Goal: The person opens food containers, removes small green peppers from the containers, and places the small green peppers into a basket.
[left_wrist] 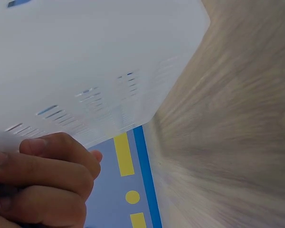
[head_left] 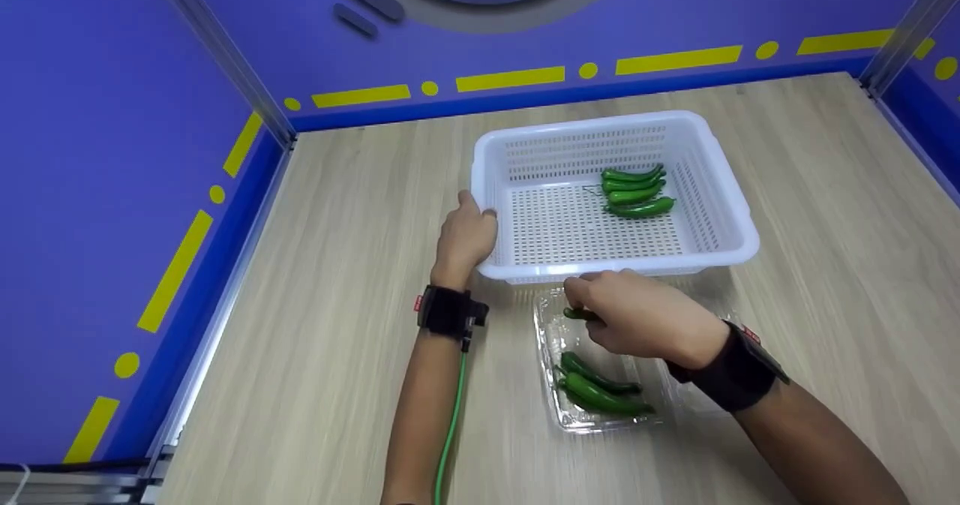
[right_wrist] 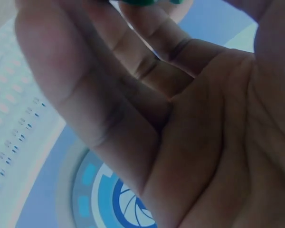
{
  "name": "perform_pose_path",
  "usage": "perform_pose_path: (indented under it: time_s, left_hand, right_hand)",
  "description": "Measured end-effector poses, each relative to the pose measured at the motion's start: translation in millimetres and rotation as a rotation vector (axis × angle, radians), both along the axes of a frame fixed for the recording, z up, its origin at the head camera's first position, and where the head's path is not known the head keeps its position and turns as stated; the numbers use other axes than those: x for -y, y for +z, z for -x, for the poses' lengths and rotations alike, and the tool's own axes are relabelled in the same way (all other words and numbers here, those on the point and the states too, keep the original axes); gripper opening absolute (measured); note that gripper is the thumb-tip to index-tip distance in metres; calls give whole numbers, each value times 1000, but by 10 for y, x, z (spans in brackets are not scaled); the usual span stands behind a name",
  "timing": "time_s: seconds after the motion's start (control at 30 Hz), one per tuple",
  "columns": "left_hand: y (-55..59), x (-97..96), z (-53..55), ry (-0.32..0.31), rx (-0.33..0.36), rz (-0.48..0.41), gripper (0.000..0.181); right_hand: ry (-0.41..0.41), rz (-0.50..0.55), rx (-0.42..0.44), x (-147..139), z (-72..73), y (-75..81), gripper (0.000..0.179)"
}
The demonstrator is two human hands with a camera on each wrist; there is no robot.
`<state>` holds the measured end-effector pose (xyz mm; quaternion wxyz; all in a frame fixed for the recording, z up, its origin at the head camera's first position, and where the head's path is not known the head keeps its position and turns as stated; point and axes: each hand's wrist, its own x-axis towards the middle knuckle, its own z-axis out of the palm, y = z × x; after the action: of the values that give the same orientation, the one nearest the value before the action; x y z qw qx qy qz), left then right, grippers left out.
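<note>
My left hand (head_left: 466, 235) grips the left rim of a white perforated plastic basket (head_left: 600, 124); in the left wrist view its fingers (left_wrist: 47, 171) curl at the basket's edge. Several green chili peppers (head_left: 637, 210) lie side by side at the right of the basket floor. In front of the basket stands a clear plastic box (head_left: 541, 340) with a few more green peppers (head_left: 600, 396) at its near end. Over the box's far end, my right hand (head_left: 637, 314) pinches one green pepper (head_left: 576, 314), mostly hidden by the fingers. Only a green sliver of that pepper (right_wrist: 140, 2) shows in the right wrist view.
The box's clear lid (head_left: 701, 400) lies to its right, partly under my right forearm. A green cable (head_left: 450, 434) runs along my left forearm. Blue-purple panels (head_left: 510, 55) border the wooden table (head_left: 352, 265) at the back and sides.
</note>
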<state>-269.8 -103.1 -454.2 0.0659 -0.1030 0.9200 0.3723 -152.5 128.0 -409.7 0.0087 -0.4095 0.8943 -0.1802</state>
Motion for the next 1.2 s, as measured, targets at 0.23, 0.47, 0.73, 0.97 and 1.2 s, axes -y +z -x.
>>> perform_pose_path:
  time_s: [0.23,0.47,0.73,0.97,1.2]
  left_hand:
    - [11,-4,9,3,7,-11,71]
    - [4,-5,12,3,14,3,70]
    - [4,-2,6,3,12,15,70]
    - [-12,12,8,-15,-6,18,68]
    - [-14,13,9,-17,-8,20,70]
  right_hand:
    - [-41,-8,6,-36,-9,65,22]
    - [-38,15,-3,-84,17,105,19]
    - [-37,30,-48,-141,48,164,17]
    - [-18,34,-152,-172,51,202,18]
    - [-19,58,-203,-195,65,216,25]
